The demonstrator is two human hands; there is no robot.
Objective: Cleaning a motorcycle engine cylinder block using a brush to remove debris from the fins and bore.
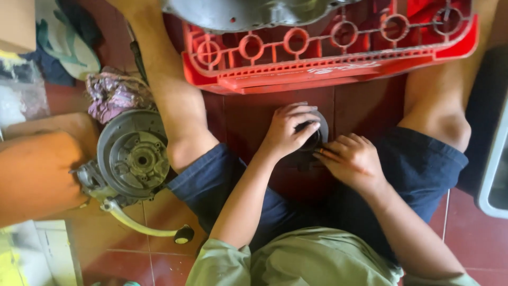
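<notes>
Both hands are gripping a dark round part on the floor: left hand closed over its rim, right hand steadying. It looks rigid, fairly heavy; rim hold suits.

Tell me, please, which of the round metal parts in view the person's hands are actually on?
The small dark round part between the knees: the left hand covers it and the right hand touches its edge. The grey hub assembly and the grey cover lie untouched.

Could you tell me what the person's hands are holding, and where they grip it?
Both hands hold a small dark round part: left hand over its top rim, right hand at its lower right edge.
</notes>
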